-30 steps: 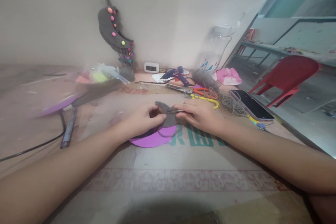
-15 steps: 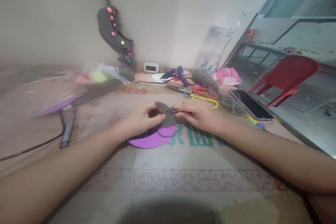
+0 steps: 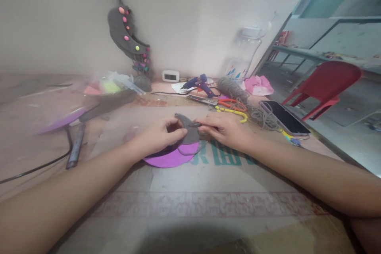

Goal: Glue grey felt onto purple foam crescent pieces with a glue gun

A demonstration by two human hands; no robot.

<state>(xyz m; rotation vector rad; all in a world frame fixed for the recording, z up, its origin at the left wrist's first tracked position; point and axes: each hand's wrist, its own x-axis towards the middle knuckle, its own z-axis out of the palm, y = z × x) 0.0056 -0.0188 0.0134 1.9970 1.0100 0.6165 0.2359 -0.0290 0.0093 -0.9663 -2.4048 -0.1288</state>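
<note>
Grey piece (image 3: pixel 188 134) lies over the purple disc (image 3: pixel 171 159) on the cardboard (image 3: pixel 208 184), between both hands. Left hand (image 3: pixel 157 137) pinches its left edge; right hand (image 3: pixel 226 129) pinches a thin dark strand (image 3: pixel 195 125) at its top. The strand seems to be getting laid along that edge. Going further calls for a steady left pinch and a taut strand.
</note>
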